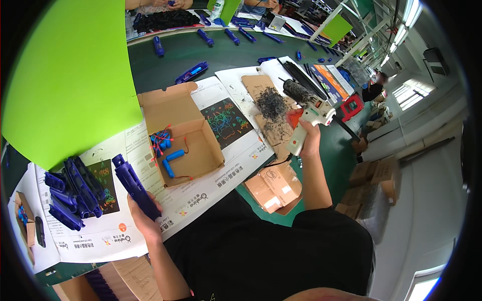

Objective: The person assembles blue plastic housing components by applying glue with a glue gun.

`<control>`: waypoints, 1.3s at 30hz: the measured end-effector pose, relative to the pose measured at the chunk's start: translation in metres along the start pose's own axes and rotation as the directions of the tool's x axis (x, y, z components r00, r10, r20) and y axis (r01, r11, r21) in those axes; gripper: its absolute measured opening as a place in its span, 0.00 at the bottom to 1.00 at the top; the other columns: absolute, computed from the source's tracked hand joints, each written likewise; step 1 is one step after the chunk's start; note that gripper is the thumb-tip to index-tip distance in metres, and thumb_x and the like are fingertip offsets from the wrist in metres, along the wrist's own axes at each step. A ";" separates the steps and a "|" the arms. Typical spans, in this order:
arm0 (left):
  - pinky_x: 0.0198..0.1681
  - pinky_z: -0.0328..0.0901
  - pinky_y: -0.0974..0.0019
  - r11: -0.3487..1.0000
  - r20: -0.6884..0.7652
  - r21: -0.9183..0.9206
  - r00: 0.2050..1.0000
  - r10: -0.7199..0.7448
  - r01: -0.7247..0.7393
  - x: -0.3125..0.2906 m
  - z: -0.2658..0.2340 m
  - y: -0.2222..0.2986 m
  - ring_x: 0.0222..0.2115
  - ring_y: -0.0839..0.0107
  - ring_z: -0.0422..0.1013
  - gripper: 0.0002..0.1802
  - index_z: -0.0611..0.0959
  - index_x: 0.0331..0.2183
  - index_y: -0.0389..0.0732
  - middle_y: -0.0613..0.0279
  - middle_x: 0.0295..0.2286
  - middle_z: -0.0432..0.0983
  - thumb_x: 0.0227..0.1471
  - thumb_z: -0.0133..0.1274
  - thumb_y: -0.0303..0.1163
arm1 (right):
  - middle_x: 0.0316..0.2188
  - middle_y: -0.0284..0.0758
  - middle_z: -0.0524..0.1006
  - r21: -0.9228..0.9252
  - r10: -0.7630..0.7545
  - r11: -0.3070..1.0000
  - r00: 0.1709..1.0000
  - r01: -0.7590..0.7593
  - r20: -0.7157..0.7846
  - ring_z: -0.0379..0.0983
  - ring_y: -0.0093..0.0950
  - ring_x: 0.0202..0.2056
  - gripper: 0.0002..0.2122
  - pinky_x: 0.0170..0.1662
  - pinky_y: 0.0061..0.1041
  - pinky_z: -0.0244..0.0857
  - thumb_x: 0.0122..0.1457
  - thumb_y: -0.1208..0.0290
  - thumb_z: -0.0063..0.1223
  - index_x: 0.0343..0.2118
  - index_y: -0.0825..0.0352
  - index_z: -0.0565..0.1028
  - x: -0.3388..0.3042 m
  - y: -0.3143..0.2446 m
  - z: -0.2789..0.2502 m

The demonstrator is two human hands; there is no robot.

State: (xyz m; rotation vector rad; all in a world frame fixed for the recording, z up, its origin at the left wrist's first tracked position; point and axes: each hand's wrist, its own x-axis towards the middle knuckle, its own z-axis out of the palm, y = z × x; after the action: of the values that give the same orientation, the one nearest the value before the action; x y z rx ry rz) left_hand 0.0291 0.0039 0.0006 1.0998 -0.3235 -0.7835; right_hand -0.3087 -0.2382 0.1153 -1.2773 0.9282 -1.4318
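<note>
Left fingers [135, 208] hold a blue shell [134, 183] over paper [182, 199]; background cartons [384, 175] seem stacked.

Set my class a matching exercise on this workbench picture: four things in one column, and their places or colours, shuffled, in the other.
Column one
1. White gun-shaped tool
2. Dark-blue casing just right of the casing stack
3. Blue cylinders with wires
4. Tall partition

Column two
A. Inside the open cardboard box
B. Bright green
C. In the right hand
D. In the left hand

Right pairs: 1-C, 2-D, 3-A, 4-B.
</note>
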 end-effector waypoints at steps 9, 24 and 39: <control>0.29 0.65 0.68 0.991 0.013 -0.126 0.999 0.053 -0.051 -0.007 0.002 0.009 0.24 0.69 0.69 0.21 0.66 0.48 0.37 0.54 0.32 0.72 0.61 0.36 0.42 | 0.41 0.47 0.71 0.095 -0.097 0.994 0.894 0.062 0.436 0.68 0.43 0.47 0.21 0.53 0.38 0.60 0.46 0.67 0.46 0.42 0.75 0.67 -0.035 -0.022 0.068; 0.22 0.62 0.75 0.999 0.049 0.049 0.999 0.015 -0.018 -0.002 -0.007 0.006 0.19 0.79 0.66 0.25 0.71 0.48 0.36 0.61 0.26 0.75 0.60 0.39 0.46 | 0.43 0.39 0.73 0.006 0.102 0.977 0.487 -0.215 0.867 0.68 0.28 0.46 0.19 0.51 0.28 0.60 0.54 0.74 0.47 0.50 0.69 0.65 -0.096 0.002 0.127; 0.25 0.65 0.75 0.998 0.105 0.070 0.994 -0.002 -0.005 -0.011 -0.008 0.019 0.21 0.78 0.68 0.28 0.69 0.50 0.32 0.58 0.27 0.75 0.61 0.38 0.48 | 0.30 0.33 0.73 -0.152 0.173 0.985 0.479 -0.082 0.861 0.66 0.21 0.33 0.10 0.39 0.23 0.62 0.49 0.77 0.45 0.36 0.70 0.71 -0.106 0.024 0.152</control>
State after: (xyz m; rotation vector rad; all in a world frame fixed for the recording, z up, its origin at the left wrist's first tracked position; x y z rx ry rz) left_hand 0.0339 0.0219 0.0153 1.1261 -0.4436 -0.8357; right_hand -0.1569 -0.1322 0.0906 -1.6972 0.3393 -0.4287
